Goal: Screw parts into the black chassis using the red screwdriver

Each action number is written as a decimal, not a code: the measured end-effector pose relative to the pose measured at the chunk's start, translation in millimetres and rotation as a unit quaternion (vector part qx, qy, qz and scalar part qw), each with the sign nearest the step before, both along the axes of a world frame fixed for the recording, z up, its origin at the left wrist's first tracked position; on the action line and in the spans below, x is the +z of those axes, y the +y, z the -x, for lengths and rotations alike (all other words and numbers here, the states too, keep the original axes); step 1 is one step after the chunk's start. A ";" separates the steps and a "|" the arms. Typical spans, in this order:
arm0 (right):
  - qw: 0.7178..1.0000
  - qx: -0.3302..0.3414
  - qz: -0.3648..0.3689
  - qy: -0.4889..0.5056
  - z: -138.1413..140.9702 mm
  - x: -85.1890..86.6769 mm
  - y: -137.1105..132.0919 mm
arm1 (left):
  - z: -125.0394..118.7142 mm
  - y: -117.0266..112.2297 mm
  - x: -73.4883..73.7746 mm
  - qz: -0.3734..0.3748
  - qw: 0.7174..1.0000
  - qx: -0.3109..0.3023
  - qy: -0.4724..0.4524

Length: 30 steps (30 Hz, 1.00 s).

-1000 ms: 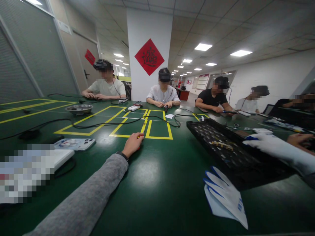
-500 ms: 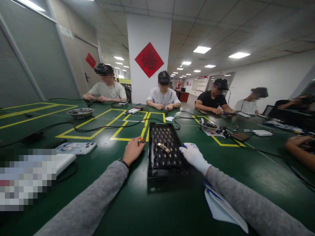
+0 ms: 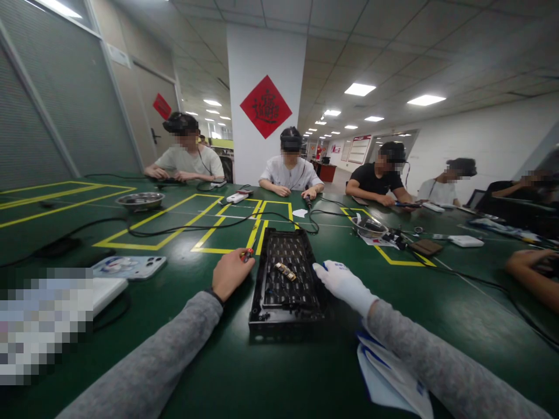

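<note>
A long black plastic case (image 3: 257, 302) lies on the green table before me, its inside lined with rows of dark round shapes. A small gold-and-black strip-like part (image 3: 285, 271) rests at an angle on top of them. My left hand (image 3: 231, 272), bare, is closed around a screwdriver (image 3: 247, 254) with a red and yellow handle, just left of the case. My right hand (image 3: 345, 283) wears a white glove. Its thumb and fingers are at the case's right edge, closed on it; the fingertips are partly hidden.
Folded white-and-blue fabric (image 3: 388, 372) lies under my right forearm. To the left are a phone (image 3: 128, 266) and a metal bowl (image 3: 140, 201). Another bowl (image 3: 371, 227) holds parts at the right. Black cables cross the table (image 3: 196, 326). Several people sit around it.
The black case has come nearer to me and slightly left, its near end now turned a little left. Both hands have shifted slightly left. The person opposite has moved a hand to the right.
</note>
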State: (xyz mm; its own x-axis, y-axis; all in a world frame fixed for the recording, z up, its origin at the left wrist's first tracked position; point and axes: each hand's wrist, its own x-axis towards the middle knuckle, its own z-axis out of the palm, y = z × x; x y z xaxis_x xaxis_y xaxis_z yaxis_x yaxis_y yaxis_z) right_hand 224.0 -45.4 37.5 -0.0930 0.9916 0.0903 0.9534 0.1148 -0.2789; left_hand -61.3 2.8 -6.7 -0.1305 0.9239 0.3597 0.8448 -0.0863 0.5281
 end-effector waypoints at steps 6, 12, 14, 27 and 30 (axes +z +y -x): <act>0.956 0.195 -0.219 -0.013 31.1 28.0 -12.4 | -38.2 -38.4 41.7 -0.150 0.973 -0.143 -0.103; 0.900 0.274 -0.333 0.066 43.3 16.6 -9.6 | -65.5 -77.0 46.3 -0.164 0.894 -0.354 -0.218; 0.882 0.277 -0.323 0.201 36.7 7.3 -14.2 | -53.4 -72.4 39.6 -0.178 0.883 -0.358 -0.246; 0.710 0.025 -0.139 0.690 33.3 -27.3 -20.5 | -23.8 -26.3 -2.0 -0.097 0.967 -0.156 -0.176; 0.718 0.040 -0.135 0.682 33.6 -29.2 -21.1 | -26.4 -31.2 -0.1 -0.101 0.967 -0.167 -0.161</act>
